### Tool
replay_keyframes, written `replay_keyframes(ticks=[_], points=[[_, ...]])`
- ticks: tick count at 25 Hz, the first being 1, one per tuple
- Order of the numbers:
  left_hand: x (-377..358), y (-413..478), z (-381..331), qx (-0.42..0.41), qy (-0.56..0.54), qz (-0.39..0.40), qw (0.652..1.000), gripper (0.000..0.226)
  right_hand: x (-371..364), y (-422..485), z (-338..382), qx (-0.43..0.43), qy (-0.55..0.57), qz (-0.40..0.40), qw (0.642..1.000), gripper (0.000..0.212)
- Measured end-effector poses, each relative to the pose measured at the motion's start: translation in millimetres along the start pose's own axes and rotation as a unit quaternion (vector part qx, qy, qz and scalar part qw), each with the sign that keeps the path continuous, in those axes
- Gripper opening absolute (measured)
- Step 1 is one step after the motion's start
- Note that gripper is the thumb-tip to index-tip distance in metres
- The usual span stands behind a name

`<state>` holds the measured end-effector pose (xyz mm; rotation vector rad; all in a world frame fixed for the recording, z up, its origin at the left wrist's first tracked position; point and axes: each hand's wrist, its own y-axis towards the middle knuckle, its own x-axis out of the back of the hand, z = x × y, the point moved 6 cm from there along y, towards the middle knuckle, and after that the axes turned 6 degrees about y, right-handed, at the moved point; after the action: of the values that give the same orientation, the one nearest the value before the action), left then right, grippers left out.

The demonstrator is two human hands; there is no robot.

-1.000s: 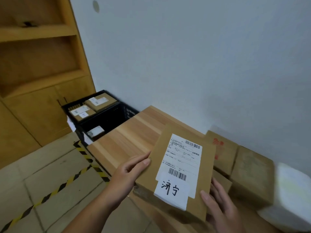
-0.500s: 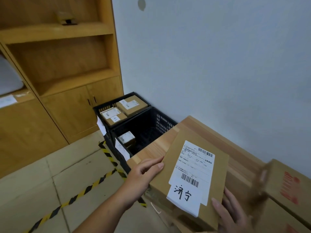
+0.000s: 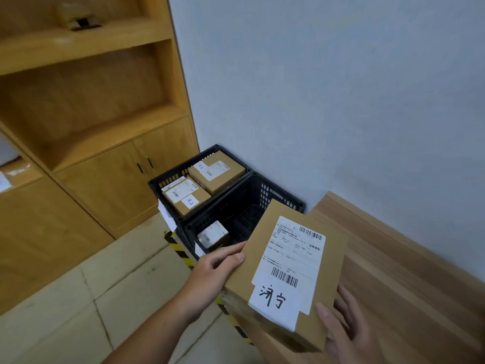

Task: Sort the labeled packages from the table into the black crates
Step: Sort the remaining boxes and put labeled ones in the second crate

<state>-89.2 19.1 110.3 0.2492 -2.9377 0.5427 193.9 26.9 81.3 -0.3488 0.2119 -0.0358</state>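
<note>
I hold a flat brown cardboard package [image 3: 265,237] with a white shipping label and a handwritten tag, above the left end of the wooden table [image 3: 399,271]. My left hand [image 3: 212,271] grips its left edge and my right hand [image 3: 343,329] supports its lower right corner. Two black crates stand on the floor beyond the table end. The near crate [image 3: 252,203] holds one small labelled box [image 3: 212,233]. The far crate [image 3: 168,179] holds two labelled boxes [image 3: 216,170], side by side.
A wooden cabinet with open shelves and doors [image 3: 105,164] fills the left side. A white wall [image 3: 328,88] runs behind the crates and table. Yellow-black hazard tape [image 3: 181,250] marks the tiled floor by the crates.
The view has swung left, bringing the crates closer and pushing the other boxes on the table out of sight. The package in both hands has moved toward the near crate.
</note>
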Motion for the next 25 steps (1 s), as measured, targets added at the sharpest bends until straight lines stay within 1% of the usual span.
replay_keyframes(ticks=[2,7,13,17,21,23,24,25], points=[[22,24,4,0.010,-0.011,0.011,1.000,0.023,-26,10,-1,0.004,-0.009,-0.015,1.000,0.057],[86,87,8,0.026,-0.022,0.067,0.997,0.023,-101,33,-15,0.019,-0.020,-0.058,0.998,0.059],[160,156,9,0.025,-0.007,0.129,0.991,0.026,-191,50,-38,0.001,0.003,-0.079,0.997,0.082],[175,188,12,0.040,0.007,0.161,0.986,0.028,-212,68,-45,0.003,-0.011,-0.104,0.995,0.076],[173,225,20,0.056,0.045,0.169,0.983,0.034,-216,108,-57,-0.022,-0.014,-0.113,0.993,0.060],[170,239,27,0.070,0.067,0.166,0.981,0.026,-217,131,-66,-0.037,-0.028,-0.115,0.992,0.059],[169,243,27,0.074,0.080,0.175,0.978,0.027,-219,141,-70,-0.044,-0.035,-0.117,0.992,0.058],[168,248,30,0.070,0.095,0.189,0.975,0.040,-222,150,-73,-0.051,-0.042,-0.118,0.991,0.057]])
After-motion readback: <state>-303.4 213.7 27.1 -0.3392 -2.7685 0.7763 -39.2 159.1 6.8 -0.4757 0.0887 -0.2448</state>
